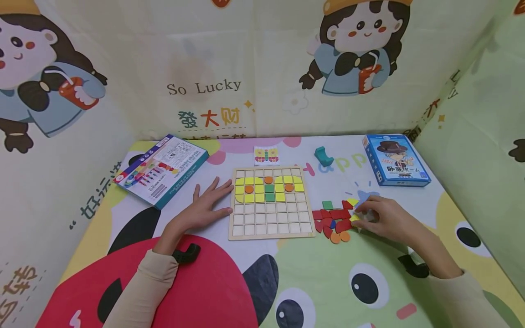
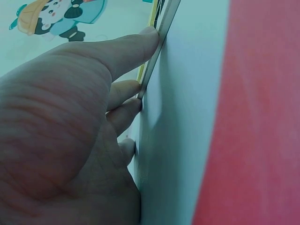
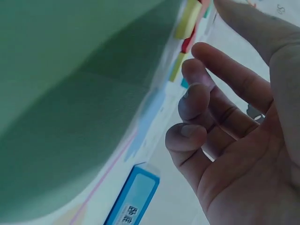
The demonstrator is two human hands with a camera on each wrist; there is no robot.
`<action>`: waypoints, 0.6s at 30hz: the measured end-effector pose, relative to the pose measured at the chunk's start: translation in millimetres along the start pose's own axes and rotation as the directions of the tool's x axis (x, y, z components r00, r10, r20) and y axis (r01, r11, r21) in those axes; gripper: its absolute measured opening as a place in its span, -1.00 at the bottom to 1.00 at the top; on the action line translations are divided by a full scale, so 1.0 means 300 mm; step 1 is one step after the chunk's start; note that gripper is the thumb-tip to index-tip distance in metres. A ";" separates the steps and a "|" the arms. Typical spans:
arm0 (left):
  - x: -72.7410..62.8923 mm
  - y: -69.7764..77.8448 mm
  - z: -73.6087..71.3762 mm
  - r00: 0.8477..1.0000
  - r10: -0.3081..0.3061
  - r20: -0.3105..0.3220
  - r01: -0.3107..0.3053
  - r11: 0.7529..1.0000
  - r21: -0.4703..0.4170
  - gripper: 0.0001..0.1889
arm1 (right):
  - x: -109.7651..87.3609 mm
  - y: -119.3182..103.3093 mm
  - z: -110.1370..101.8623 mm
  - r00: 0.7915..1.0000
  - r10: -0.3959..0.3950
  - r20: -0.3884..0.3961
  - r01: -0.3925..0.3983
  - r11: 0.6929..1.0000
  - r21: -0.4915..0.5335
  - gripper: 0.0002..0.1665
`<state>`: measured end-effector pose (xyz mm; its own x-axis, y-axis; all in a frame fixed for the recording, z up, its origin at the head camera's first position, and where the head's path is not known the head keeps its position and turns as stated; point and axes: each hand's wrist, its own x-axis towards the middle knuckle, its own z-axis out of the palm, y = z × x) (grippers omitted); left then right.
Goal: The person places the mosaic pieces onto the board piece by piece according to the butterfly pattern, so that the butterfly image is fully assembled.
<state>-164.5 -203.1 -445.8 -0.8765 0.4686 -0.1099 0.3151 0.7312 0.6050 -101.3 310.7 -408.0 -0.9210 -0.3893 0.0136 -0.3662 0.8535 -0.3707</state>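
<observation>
A wooden grid board (image 1: 270,223) lies mid-table. Yellow tiles, several orange discs and two green squares (image 1: 269,197) fill part of its upper rows. My left hand (image 1: 205,205) rests at the board's left side, thumb and fingers spread; in the left wrist view the thumb (image 2: 136,49) touches the board's edge. To the right of the board is a pile of loose red tiles (image 1: 340,214) with a few others. Over its right end my right hand (image 1: 387,218) reaches with bent fingers, close to yellow tiles (image 3: 188,18). Thumb and forefinger stand apart, with nothing visible between them.
Behind the board lies a small butterfly picture card (image 1: 266,156), with a teal curved block (image 1: 323,156) to its right. A box (image 1: 164,168) lies at the back left, and a blue game box (image 1: 395,159) at the back right. Patterned cloth walls enclose the table.
</observation>
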 end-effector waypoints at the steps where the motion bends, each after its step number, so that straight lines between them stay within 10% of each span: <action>1: 0.000 0.000 0.000 1.000 -0.001 -0.001 0.001 1.000 0.000 -0.11 | -0.006 0.004 0.001 1.000 0.007 0.006 -0.007 1.000 -0.011 -0.64; 18: -0.002 0.003 -0.001 1.000 0.003 -0.001 -0.003 1.000 -0.006 -0.12 | -0.016 0.020 -0.002 0.999 0.030 0.028 -0.029 0.999 -0.038 -0.70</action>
<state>-163.8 -202.9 -445.1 -0.8759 0.4704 -0.1078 0.3154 0.7271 0.6098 -99.1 317.9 -409.5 -0.9275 -0.3730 -0.0233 -0.3442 0.8769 -0.3355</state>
